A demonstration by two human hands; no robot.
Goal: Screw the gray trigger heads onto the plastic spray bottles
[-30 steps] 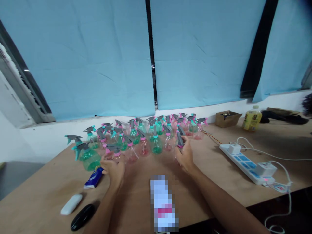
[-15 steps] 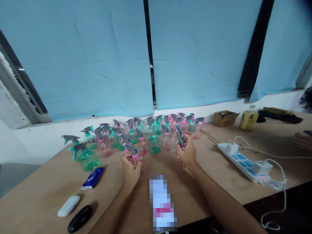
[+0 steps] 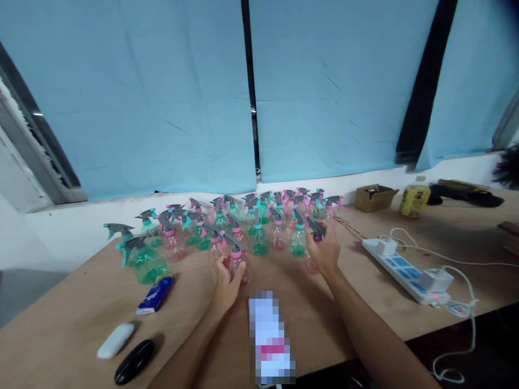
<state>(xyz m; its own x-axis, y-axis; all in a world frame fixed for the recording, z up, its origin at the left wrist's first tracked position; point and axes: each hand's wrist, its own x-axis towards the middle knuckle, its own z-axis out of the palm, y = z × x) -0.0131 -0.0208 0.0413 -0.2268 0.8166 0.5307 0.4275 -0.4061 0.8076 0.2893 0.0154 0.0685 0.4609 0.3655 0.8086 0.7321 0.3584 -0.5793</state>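
My left hand (image 3: 227,283) is closed round a pink spray bottle (image 3: 238,263) with a grey trigger head, held upright near the front of a group of bottles. To the right, my right hand (image 3: 327,249) grips a second pink spray bottle (image 3: 312,265) near its collar; the fingers hide part of its head. A green spray bottle (image 3: 298,241) stands just left of my right hand, apart from the others' front edge. Another green spray bottle (image 3: 258,241) stands between the two hands. Several more pink and green spray bottles fill the table behind.
A blurred-out phone (image 3: 270,335) lies in front of me. At left are a blue packet (image 3: 155,295), a white case (image 3: 115,341) and a black case (image 3: 134,362). A power strip (image 3: 399,270) with cables, a small carton (image 3: 375,198) and a yellow drink bottle (image 3: 414,199) sit at right.
Both hands have shifted right with their pink spray bottles. The green spray bottle formerly behind my right hand now shows fully on its left.
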